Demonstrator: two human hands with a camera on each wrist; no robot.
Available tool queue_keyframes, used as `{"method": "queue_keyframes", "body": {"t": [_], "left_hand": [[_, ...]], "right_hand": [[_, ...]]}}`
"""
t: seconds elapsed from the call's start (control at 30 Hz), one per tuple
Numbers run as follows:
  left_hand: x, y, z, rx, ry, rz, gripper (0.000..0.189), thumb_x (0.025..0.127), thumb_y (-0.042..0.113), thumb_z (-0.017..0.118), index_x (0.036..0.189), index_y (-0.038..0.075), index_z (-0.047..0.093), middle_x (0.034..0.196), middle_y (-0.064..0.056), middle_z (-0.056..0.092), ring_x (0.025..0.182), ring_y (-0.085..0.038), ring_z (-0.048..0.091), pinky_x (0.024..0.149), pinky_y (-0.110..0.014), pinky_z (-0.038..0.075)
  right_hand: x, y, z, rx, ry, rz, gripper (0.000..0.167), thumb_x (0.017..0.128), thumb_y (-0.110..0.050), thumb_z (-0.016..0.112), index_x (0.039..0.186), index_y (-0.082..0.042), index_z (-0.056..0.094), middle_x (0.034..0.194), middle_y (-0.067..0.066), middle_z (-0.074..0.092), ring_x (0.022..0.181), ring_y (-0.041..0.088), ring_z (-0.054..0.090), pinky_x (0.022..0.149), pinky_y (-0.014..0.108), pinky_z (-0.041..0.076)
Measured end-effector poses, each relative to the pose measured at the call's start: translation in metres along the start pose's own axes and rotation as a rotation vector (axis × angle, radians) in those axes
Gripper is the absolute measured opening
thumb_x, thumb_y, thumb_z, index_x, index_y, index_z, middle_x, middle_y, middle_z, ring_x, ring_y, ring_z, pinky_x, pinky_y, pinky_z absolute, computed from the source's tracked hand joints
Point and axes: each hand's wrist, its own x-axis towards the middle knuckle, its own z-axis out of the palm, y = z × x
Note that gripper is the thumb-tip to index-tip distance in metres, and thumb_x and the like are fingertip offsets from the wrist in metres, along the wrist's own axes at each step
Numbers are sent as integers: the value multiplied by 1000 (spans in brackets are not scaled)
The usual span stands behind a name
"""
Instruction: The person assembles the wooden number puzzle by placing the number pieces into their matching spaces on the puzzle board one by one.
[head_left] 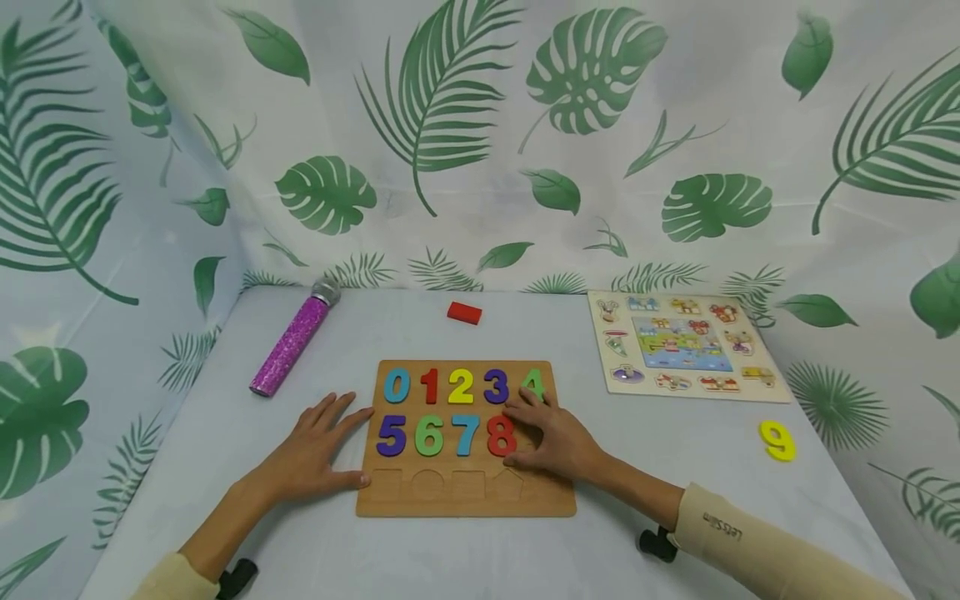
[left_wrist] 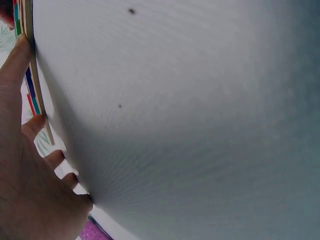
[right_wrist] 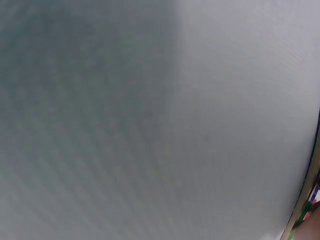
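Note:
A wooden number board [head_left: 405, 506] lies on the white table, with coloured numerals 0 to 8 in two rows and outlined shape recesses along its near side. At its left edge my left hand [head_left: 303, 458] is spread, thumb and forefinger touching the rim; the left wrist view shows those fingertips along the board edge [left_wrist: 33, 75]. My right hand [head_left: 558, 442] reaches over the board's right part, thumb and forefinger around the red number 8 [head_left: 501, 436]. Its other fingers partly cover the green number 4 [head_left: 533, 382]. The right wrist view catches only a bit of finger [right_wrist: 311, 227].
A yellow number 9 [head_left: 777, 441] lies at the far right. Behind it is a picture puzzle board [head_left: 622, 318]. A red block [head_left: 464, 313] sits behind the number board, and a glittery purple microphone [head_left: 294, 342] lies at the back left. Leaf-print cloth [head_left: 480, 225] walls the table's back and sides.

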Motion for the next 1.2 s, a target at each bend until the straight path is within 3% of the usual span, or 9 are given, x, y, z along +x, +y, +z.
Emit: {"method": "queue_keyframes", "body": {"t": [0.1, 0.23, 0.43, 0.63, 0.93, 1.2], "left_hand": [[0, -1, 1, 0, -4, -2, 99, 76, 77, 62, 153, 20, 38, 159, -18, 25, 144, -46, 16, 111, -67, 16], [1, -1, 2, -10, -19, -19, 100, 76, 78, 62, 154, 22, 37, 160, -17, 23, 145, -45, 14, 112, -66, 14], [2, 2, 3, -16, -31, -22, 100, 76, 79, 61, 154, 23, 36, 160, -16, 22, 145, -44, 13, 112, -66, 14], [1, 1, 0, -21, -23, -11, 99, 77, 77, 62, 154, 21, 36, 160, -17, 23, 145, -45, 14, 111, -66, 15], [1, 1, 0, -16, -26, -8, 99, 77, 78, 61, 154, 21, 36, 160, -16, 22, 145, -45, 14, 112, -66, 15], [1, 1, 2, -18, -25, -24, 99, 76, 79, 61, 154, 22, 38, 160, -16, 23, 145, -45, 14, 112, -65, 13]], "right_hand": [[-2, -1, -6, 11, 1, 8, 75, 75, -47, 85, 138, -14, 61, 148, 15, 46, 142, 37, 30, 109, 64, 27], [-5, 5, -24, 9, 19, -18, 70, 77, -40, 85, 137, -13, 60, 145, 11, 51, 140, 36, 35, 110, 58, 30], [-35, 45, -66, -28, 91, 20, 64, 79, -40, 84, 132, -10, 64, 143, 9, 53, 137, 32, 41, 107, 52, 38], [-91, 97, -116, -95, 137, 176, 63, 79, -40, 83, 131, -9, 64, 143, 15, 52, 132, 41, 44, 96, 62, 40], [-176, 157, -177, -184, 78, 440, 69, 83, -44, 79, 136, -5, 58, 147, 29, 39, 130, 58, 34, 87, 71, 36], [-213, 184, -207, -217, -76, 593, 86, 84, -50, 75, 145, 2, 44, 149, 39, 24, 129, 65, 24, 86, 80, 29]]}}
